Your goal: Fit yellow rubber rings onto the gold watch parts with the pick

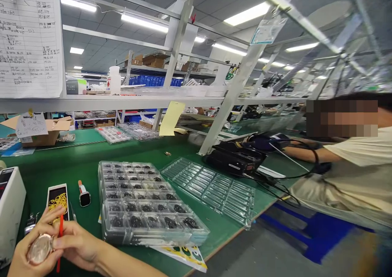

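Head view, the only one. Left hand (30, 237) at lower left, fingers curled around a round rose-gold metal watch case (39, 249); grip closed, the case's round face tilted up toward the camera. Right hand (79, 244) just beside it, thumb and fingers pinching a thin red strip (61, 228), which stands near upright next to the case. Thumb tip right by the case rim; can't tell if it touches.

Just beyond the hands: white rectangular box (49, 192) with thin yellow rings (59, 201) in it, partly covered by left fingers. Right of that, a square-faced smartwatch with an orange-and-white band (85, 198) lies on the green tabletop (88, 148). White boxy machine (12, 215) at left edge.

Middle: stack of clear plastic compartment trays (150, 236) with dark round parts (170, 222) in the cells, over a yellow-and-white printed sheet (196, 260). Flat clear ribbed plastic tray (211, 187) just right of the stack. Small gold-coloured piece (167, 153) behind the stack. Black boxy device (235, 160) farther right, near the reaching arm of a co-worker in a cream shirt (361, 150). Yellow paper note (171, 119) hangs from the pale metal shelf (128, 103).
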`<action>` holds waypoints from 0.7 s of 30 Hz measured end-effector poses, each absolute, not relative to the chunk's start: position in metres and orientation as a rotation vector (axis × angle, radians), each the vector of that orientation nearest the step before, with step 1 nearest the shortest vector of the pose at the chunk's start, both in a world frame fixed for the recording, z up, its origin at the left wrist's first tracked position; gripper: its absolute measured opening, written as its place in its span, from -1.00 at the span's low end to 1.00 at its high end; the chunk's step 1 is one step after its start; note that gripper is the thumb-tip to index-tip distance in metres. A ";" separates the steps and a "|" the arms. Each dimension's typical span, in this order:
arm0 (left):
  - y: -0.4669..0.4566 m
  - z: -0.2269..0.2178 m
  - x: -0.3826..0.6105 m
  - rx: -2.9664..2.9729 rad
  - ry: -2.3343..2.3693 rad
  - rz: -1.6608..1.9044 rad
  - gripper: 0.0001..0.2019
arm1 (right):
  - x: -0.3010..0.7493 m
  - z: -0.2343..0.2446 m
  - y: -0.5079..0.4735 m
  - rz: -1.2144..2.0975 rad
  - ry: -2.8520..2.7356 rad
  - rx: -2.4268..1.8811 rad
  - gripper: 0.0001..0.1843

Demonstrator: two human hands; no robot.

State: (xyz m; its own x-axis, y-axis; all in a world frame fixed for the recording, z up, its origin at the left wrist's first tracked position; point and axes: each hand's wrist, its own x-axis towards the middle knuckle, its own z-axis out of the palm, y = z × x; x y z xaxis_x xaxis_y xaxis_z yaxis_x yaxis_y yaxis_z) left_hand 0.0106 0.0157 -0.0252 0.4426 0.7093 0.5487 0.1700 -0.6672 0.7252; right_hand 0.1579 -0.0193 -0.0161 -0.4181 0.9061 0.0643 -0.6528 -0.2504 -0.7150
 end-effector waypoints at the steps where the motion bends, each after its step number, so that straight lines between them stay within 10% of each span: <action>1: 0.011 -0.026 0.013 2.055 0.774 1.213 -0.89 | 0.157 -0.016 -0.020 1.862 -0.816 -0.439 -0.52; 21: -0.007 0.004 0.018 2.298 0.420 1.395 -0.77 | 0.155 -0.015 -0.034 1.843 -0.979 -0.409 -0.57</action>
